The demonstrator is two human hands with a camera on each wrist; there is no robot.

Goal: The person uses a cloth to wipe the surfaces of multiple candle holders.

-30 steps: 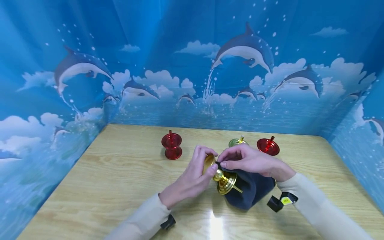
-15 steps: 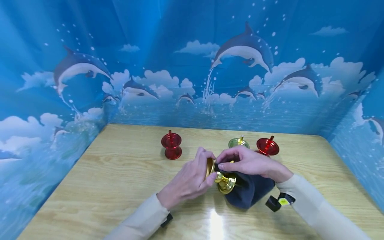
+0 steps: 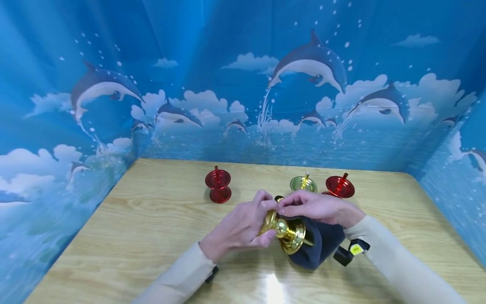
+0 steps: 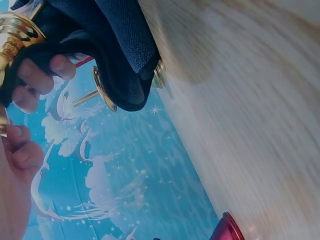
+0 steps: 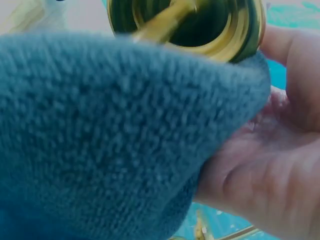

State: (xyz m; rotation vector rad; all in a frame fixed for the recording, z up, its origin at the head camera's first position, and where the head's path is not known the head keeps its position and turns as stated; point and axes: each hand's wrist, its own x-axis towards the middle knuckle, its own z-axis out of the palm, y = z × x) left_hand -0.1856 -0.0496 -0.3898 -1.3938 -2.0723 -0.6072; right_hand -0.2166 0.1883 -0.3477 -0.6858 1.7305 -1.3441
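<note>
Tilted on its side over the table is a shiny gold candle holder, its spike pointing right. My left hand grips it by the wide end, fingers curled round the rim. My right hand pinches a dark blue cloth close beside my left fingertips. The cloth hangs down behind the spiked dish. In the right wrist view the fuzzy cloth covers the lower part of the gold dish. The left wrist view has the cloth draped next to the gold holder.
A red candle holder stands at the back left of the wooden table. Behind my right hand are a gold candle holder and another red one. A blue dolphin-print curtain rises along the table's back and sides.
My left hand has turned over the candle holder, and its gripped end has come lower and nearer. The right hand keeps its pinch on the cloth, shifting only slightly.
</note>
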